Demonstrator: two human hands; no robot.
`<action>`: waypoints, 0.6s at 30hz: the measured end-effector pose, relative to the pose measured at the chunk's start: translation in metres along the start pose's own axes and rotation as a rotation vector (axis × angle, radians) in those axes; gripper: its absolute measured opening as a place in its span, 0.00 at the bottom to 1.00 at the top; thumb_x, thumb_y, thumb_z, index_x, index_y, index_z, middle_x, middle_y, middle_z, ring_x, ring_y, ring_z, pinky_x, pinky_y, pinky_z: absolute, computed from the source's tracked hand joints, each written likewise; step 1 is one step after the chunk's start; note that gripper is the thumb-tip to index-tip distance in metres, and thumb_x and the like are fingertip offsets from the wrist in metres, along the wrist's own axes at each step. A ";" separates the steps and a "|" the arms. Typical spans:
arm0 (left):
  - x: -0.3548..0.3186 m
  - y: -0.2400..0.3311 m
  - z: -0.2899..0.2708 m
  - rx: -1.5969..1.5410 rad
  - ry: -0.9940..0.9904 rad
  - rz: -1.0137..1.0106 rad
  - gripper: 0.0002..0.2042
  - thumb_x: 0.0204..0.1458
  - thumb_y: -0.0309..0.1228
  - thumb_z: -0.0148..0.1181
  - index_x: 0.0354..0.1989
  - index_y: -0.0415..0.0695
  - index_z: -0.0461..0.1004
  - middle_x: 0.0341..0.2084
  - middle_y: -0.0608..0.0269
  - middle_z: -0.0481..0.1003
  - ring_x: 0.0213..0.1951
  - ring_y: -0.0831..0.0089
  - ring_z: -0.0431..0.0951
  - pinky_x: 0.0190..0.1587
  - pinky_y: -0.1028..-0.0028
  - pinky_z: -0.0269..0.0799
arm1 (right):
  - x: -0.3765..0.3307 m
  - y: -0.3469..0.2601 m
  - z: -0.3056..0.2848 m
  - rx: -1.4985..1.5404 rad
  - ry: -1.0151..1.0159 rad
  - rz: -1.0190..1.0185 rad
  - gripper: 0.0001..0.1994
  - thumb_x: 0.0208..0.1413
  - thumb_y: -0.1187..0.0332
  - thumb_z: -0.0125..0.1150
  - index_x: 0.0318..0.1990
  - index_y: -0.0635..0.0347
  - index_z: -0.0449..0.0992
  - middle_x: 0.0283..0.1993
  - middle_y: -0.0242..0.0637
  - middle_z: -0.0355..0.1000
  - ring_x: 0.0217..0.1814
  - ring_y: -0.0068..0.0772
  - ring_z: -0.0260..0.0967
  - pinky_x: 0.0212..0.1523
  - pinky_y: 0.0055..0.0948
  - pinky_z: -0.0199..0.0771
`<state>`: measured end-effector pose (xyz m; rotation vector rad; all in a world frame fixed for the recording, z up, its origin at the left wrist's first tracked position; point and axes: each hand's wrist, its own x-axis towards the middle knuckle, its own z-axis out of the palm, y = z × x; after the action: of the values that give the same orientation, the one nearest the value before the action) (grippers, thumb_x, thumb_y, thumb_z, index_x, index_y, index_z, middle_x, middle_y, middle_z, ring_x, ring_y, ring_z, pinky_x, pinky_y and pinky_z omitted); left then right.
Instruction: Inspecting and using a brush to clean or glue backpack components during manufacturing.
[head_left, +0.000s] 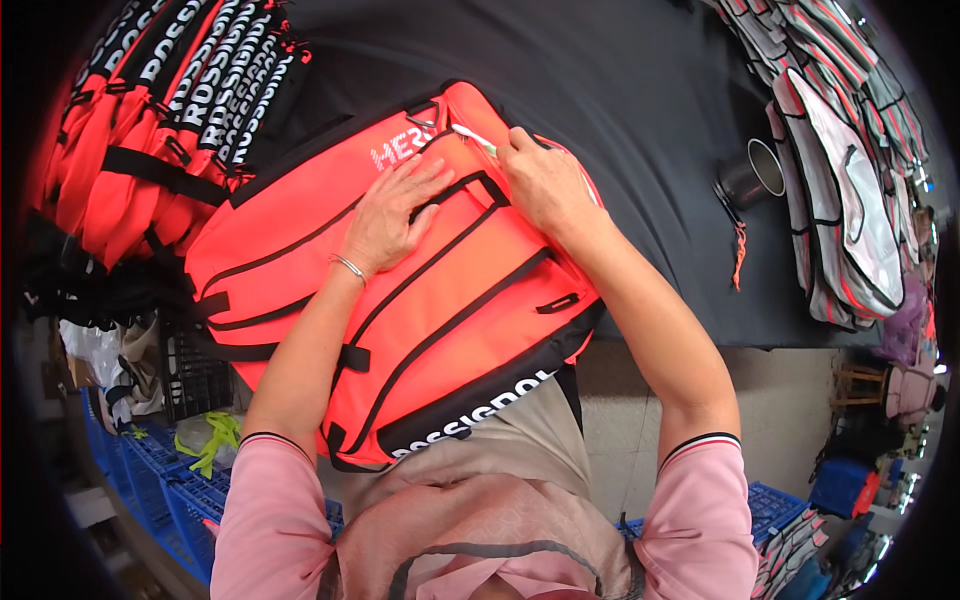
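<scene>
A large neon-orange fabric bag with black straps and black trim [440, 300] lies flat on the black-covered table [620, 90], its near end hanging over the table edge against the person's body. The left hand [390, 215] rests palm down on the far half of the bag, its fingers [425, 180] spread open and pressing the fabric, gripping nothing, with a thin silver bangle at the wrist. The right hand [540, 180] sits just right of it near the bag's far edge, its fingers closed on a small white tool with a pale green tip [474, 138], which points left toward the bag's far end, just beside a metal ring there. So the bag lies directly under both hands, touching them. To the far left, a stack of matching orange and black bags [160, 110] lies on the table. To the right stand a dark metal cup [752, 175] and a pile of grey and pink striped bags [840, 170]. Blue plastic crates [165, 490] sit on the floor at the near left.
</scene>
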<state>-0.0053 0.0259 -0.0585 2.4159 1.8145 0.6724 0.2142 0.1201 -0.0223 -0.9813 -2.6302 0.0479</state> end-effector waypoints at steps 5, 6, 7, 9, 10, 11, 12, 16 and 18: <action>-0.001 -0.001 0.006 -0.069 0.020 -0.020 0.20 0.56 0.32 0.55 0.58 0.53 0.71 0.61 0.65 0.68 0.66 0.58 0.61 0.67 0.59 0.54 | -0.010 0.010 -0.021 0.040 -0.070 -0.019 0.06 0.50 0.77 0.52 0.32 0.69 0.74 0.41 0.50 0.70 0.35 0.54 0.75 0.36 0.46 0.76; -0.003 -0.003 0.007 -0.083 0.024 -0.031 0.19 0.56 0.32 0.55 0.58 0.54 0.72 0.60 0.66 0.68 0.65 0.59 0.61 0.68 0.59 0.54 | -0.022 0.010 -0.035 0.027 -0.155 -0.012 0.05 0.50 0.77 0.52 0.31 0.69 0.74 0.41 0.51 0.70 0.35 0.55 0.74 0.37 0.47 0.76; -0.002 -0.002 0.006 -0.085 0.025 -0.032 0.19 0.56 0.32 0.55 0.58 0.54 0.72 0.60 0.66 0.68 0.65 0.59 0.61 0.68 0.59 0.54 | -0.040 0.011 -0.052 -0.007 -0.232 -0.021 0.05 0.50 0.78 0.51 0.31 0.69 0.74 0.40 0.51 0.70 0.35 0.56 0.74 0.37 0.48 0.75; -0.003 0.001 0.004 -0.100 0.022 -0.056 0.19 0.56 0.32 0.55 0.57 0.54 0.73 0.60 0.67 0.69 0.66 0.60 0.60 0.68 0.59 0.53 | -0.079 0.010 -0.091 -0.027 -0.365 -0.024 0.04 0.51 0.78 0.52 0.30 0.69 0.73 0.38 0.49 0.70 0.36 0.55 0.73 0.37 0.47 0.74; -0.001 0.002 0.005 -0.112 0.020 -0.040 0.19 0.56 0.32 0.55 0.57 0.54 0.73 0.60 0.67 0.69 0.66 0.60 0.60 0.68 0.59 0.53 | -0.097 0.008 -0.112 -0.021 -0.421 -0.002 0.04 0.52 0.77 0.53 0.29 0.68 0.73 0.37 0.47 0.69 0.35 0.53 0.73 0.36 0.46 0.74; -0.002 0.001 0.005 -0.073 0.026 -0.050 0.18 0.57 0.32 0.55 0.57 0.55 0.73 0.60 0.67 0.69 0.66 0.60 0.61 0.67 0.59 0.54 | -0.110 0.005 -0.130 -0.029 -0.418 0.014 0.04 0.52 0.77 0.53 0.29 0.68 0.73 0.37 0.47 0.69 0.35 0.53 0.73 0.36 0.46 0.74; 0.001 0.000 0.008 -0.046 0.034 -0.045 0.18 0.57 0.32 0.55 0.57 0.55 0.73 0.60 0.66 0.69 0.66 0.60 0.61 0.67 0.59 0.55 | -0.123 0.004 -0.148 0.036 -0.432 0.038 0.04 0.52 0.75 0.56 0.30 0.66 0.74 0.35 0.45 0.69 0.34 0.51 0.72 0.34 0.45 0.72; 0.002 -0.007 0.009 -0.073 0.044 -0.049 0.19 0.57 0.31 0.56 0.57 0.54 0.73 0.60 0.63 0.69 0.65 0.58 0.63 0.66 0.60 0.57 | -0.166 0.012 -0.180 0.108 -0.271 0.229 0.06 0.54 0.69 0.60 0.30 0.63 0.74 0.33 0.39 0.68 0.32 0.50 0.70 0.32 0.43 0.70; 0.002 -0.008 0.008 -0.096 0.051 -0.025 0.19 0.56 0.31 0.56 0.58 0.53 0.73 0.60 0.63 0.69 0.65 0.58 0.63 0.65 0.60 0.57 | -0.194 0.021 -0.178 0.156 -0.132 0.322 0.05 0.53 0.70 0.61 0.33 0.62 0.76 0.33 0.41 0.68 0.32 0.50 0.70 0.33 0.42 0.70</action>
<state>-0.0093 0.0317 -0.0679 2.3326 1.7837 0.8060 0.4210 -0.0029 0.0851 -1.3748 -2.5082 0.4002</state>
